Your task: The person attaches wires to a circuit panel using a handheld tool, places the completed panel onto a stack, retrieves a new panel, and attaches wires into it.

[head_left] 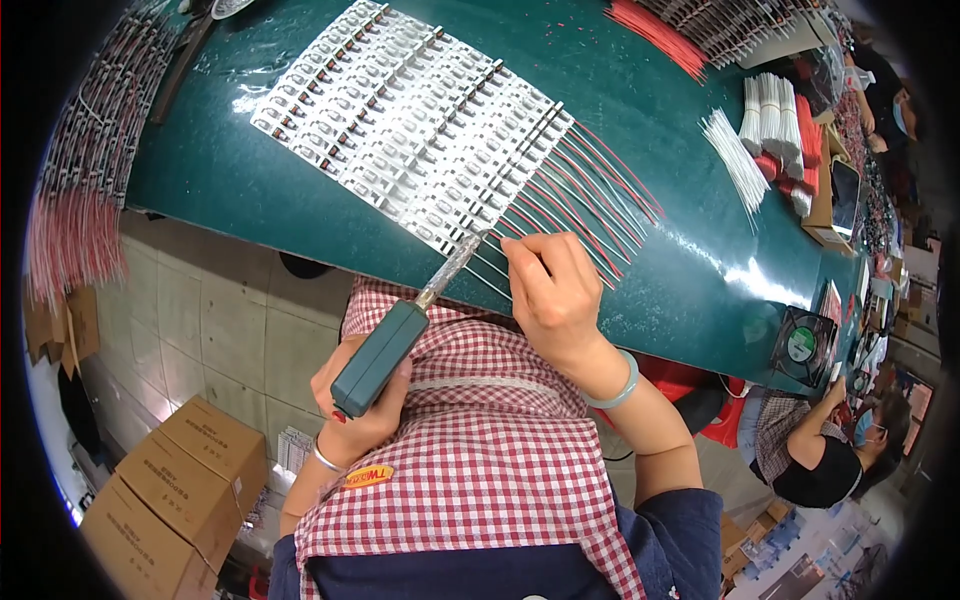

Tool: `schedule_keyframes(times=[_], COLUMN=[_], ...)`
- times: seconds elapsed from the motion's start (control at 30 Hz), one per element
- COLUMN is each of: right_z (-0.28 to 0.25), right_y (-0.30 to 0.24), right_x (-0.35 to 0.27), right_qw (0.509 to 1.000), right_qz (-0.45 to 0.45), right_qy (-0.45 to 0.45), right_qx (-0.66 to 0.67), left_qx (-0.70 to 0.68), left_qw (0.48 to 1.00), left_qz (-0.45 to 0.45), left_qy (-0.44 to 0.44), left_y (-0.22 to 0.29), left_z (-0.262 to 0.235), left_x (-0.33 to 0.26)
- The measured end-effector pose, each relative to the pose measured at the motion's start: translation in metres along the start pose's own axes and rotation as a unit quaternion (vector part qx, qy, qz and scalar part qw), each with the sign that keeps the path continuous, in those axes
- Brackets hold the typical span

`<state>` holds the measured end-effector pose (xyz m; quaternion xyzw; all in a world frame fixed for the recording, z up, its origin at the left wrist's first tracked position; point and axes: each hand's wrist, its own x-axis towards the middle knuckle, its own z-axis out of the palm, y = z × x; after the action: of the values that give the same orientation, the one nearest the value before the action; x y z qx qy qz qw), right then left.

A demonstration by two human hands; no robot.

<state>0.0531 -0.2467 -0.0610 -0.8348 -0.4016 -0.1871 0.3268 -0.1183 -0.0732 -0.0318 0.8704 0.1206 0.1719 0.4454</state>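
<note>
My left hand (366,401) is wrapped round the dark green, boxy handle of a soldering iron (385,350). Its metal tip reaches the near right corner of a white circuit board panel (400,120), which lies tilted on the green table. Rows of small parts cover the panel. Red and white wires (590,190) fan out from its right edge. Beside the tip, my right hand (553,290) is closed, thumb and forefinger pinched at the end of a wire; the other fingers curl in. The exact contact at the tip is too small to make out.
Bundles of white wires (770,120) and red wires (655,38) lie on the table (690,290) at the far right. A small black fan (803,345) stands near the right edge. Wired boards (110,110) hang at left, above cardboard boxes (180,490). Another person (815,440) sits at right.
</note>
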Motion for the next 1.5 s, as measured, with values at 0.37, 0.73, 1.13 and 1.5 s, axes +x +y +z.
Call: schedule_keyframes(times=[0.37,0.73,1.13,1.5], right_z=[-0.005,-0.053,-0.043,-0.097], right_y=[-0.007,-0.12,-0.153,0.012], right_x=[0.0,0.065,0.058,0.095], right_qw=[0.997,0.857,0.426,0.934], right_qz=[-0.003,-0.078,-0.214,0.092], right_qy=[-0.069,-0.328,-0.439,-0.176], right_qx=[-0.037,0.389,0.762,0.296], left_qx=[-0.063,-0.132,-0.253,-0.316], left_qw=[0.996,0.98,0.946,0.929], left_qz=[0.043,0.097,-0.17,-0.154], left_qy=[0.052,0.116,0.107,0.118], left_y=[-0.013,-0.012,-0.011,0.006], left_z=[-0.012,-0.054,-0.054,-0.047], left_x=[0.012,0.067,0.031,0.092])
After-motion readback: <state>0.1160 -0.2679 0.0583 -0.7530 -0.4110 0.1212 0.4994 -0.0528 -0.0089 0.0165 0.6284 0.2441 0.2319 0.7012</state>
